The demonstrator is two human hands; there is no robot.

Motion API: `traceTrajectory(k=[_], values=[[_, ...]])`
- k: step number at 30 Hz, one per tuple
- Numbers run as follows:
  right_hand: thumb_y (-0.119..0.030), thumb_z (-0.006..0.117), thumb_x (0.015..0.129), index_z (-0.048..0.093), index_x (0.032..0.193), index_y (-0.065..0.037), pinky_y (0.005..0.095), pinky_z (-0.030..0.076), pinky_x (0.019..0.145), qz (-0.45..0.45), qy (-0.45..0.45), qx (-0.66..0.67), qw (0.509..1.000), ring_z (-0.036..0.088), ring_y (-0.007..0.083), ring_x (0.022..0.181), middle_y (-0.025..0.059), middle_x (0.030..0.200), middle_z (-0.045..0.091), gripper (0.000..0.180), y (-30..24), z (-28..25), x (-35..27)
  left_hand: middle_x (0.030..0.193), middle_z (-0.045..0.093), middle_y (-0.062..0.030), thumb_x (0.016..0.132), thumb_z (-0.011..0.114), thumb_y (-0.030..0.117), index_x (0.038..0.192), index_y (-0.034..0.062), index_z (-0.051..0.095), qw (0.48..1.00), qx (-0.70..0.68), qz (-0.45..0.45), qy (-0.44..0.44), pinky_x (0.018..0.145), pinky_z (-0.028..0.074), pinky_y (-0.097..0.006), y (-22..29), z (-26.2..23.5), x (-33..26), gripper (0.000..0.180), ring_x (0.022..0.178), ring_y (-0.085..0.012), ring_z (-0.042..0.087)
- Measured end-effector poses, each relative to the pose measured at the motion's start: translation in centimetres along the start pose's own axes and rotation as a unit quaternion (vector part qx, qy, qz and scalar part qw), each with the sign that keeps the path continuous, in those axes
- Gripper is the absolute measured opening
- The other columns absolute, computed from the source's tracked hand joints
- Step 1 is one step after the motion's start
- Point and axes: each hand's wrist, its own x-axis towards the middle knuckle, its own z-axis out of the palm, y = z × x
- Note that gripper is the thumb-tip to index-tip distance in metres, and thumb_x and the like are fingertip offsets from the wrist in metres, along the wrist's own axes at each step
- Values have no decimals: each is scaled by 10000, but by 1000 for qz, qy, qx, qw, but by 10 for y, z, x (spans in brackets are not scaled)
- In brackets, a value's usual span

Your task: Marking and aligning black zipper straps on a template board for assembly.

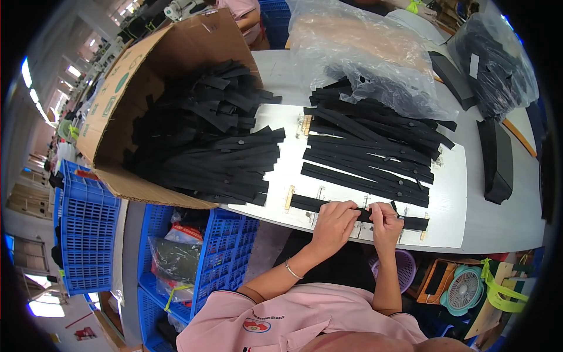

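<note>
Both hands work one flat black rubbery strap lying across the near edge of the white work board. The left hand is curled over the strap's middle and presses it down; the right hand pinches it just beside, fingers closed narrow. Beyond the hands on the board lies a neat stack of the same black straps, seemingly the finished ones. Left of the board, a tipped brown cardboard box spills a much larger heap of straps, so most work looks left to do.
</note>
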Motion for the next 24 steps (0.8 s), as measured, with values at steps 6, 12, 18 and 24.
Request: traceTrajectory(k=[6,12,18,24], values=[[-105,688,994,756,934,24,230,429,549,1,2,3,1000,570,56,606,23,715,692,158,-1,1,0,1099,678,-31,878,731,42,1035,79,708,1000,4,1,1,873,433,-395,0,0,0,163,1001,-249,620],[-102,686,993,754,939,35,231,430,550,4,4,11,1000,568,55,604,25,714,694,162,1,2,0,1096,685,-33,878,734,47,1027,78,712,1000,7,2,3,871,438,-394,0,0,0,154,999,-248,625],[-101,689,992,753,939,35,232,420,541,2,2,5,1000,553,51,594,22,694,679,160,4,0,-1,1096,687,-31,877,734,49,1025,76,717,1000,6,-1,2,874,439,-394,0,0,-1,152,999,-245,626],[-107,694,992,754,938,34,233,423,541,-1,6,7,1000,556,52,594,23,696,681,163,3,1,-1,1101,688,-28,876,734,48,1026,77,721,1000,6,-3,0,877,438,-395,0,1,-1,153,998,-243,625]])
